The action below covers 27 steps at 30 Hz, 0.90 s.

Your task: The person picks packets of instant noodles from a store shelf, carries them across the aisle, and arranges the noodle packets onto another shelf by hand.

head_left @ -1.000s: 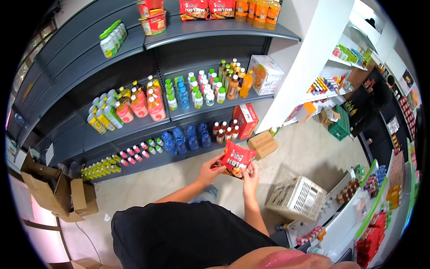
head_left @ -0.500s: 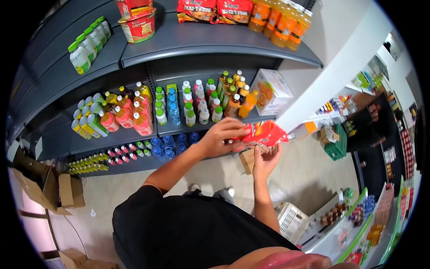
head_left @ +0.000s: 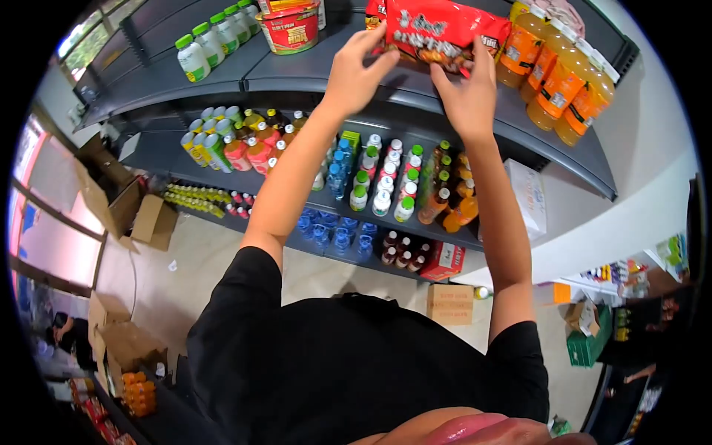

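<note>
Packet (head_left: 437, 28), red, approx. 12 o'clock in head view, at upper shelf (head_left: 278, 74); shelf contact: can't tell. L hand (head_left: 351, 80) & R hand (head_left: 471, 96) grip its ends. Prob. light, soft slippery film, brittle inside; hold both ends, min. squeeze. Long axis approx. 9–3 o'clock, printed face to cam. Tub (head_left: 291, 31) at 9, orange bottles (head_left: 552, 78) approx. 4.

Left of the left fingers (head_left: 373, 43), bare shelf (head_left: 304, 73) gives passage as far as the cup (head_left: 291, 31), which obstructs. Between the left and right fingers (head_left: 483, 58), the packet (head_left: 437, 33) bars the way back; the strip before it is free to the shelf's edge. Right of the right fingers, orange bottles (head_left: 560, 87) stand close and block sideways passage. Below, the board bars descent.
</note>
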Each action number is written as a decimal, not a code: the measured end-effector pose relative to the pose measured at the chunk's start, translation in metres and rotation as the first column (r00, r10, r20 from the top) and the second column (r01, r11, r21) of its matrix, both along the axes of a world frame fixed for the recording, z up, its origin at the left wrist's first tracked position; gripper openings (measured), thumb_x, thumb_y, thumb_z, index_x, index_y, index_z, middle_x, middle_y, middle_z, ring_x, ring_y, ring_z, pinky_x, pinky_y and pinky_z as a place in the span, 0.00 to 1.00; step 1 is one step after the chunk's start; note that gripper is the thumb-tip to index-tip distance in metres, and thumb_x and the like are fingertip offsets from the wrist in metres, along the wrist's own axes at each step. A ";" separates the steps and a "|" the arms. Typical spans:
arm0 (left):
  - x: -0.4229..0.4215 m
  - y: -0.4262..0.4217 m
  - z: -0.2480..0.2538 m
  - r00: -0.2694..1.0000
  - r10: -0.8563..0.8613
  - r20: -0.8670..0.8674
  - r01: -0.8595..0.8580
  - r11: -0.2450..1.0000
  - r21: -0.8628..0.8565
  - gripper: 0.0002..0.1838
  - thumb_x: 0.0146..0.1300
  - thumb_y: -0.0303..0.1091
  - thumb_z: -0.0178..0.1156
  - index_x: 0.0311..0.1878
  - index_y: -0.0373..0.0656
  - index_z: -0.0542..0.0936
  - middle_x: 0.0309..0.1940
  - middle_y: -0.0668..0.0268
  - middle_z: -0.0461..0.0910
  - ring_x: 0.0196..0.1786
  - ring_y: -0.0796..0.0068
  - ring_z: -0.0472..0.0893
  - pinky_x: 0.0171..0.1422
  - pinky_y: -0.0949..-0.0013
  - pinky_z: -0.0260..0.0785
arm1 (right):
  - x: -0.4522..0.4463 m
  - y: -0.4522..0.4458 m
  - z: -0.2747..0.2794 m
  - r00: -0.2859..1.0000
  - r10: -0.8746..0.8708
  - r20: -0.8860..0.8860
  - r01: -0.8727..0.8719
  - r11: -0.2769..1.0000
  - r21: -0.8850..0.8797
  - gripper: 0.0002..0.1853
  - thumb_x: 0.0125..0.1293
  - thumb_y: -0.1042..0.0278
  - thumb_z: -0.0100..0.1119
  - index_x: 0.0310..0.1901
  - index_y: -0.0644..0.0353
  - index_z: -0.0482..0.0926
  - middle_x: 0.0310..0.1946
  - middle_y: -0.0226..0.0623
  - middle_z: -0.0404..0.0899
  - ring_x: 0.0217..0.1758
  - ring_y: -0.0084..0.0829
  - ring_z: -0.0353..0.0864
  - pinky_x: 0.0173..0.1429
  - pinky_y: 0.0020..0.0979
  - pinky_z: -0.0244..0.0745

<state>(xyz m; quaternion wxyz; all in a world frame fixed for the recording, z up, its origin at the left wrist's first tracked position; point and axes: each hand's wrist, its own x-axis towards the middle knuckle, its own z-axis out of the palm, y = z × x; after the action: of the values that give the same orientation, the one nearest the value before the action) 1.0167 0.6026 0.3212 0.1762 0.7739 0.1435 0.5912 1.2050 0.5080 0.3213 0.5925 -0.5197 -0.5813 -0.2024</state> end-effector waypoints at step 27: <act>0.034 0.065 0.005 0.829 0.062 -0.556 -0.190 0.966 -0.176 0.25 0.75 0.51 0.56 0.65 0.44 0.82 0.56 0.53 0.85 0.60 0.55 0.83 0.65 0.60 0.71 | 0.020 0.072 0.004 0.989 0.147 -0.035 -0.145 0.858 -0.493 0.28 0.60 0.47 0.64 0.60 0.51 0.83 0.54 0.52 0.86 0.58 0.56 0.84 0.63 0.50 0.79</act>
<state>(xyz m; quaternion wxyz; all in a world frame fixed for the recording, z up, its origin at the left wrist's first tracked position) 1.0511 0.6677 0.3262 0.1744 0.8739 0.3042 0.3367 1.2247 0.5798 0.3249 0.4524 -0.6081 -0.6523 -0.0024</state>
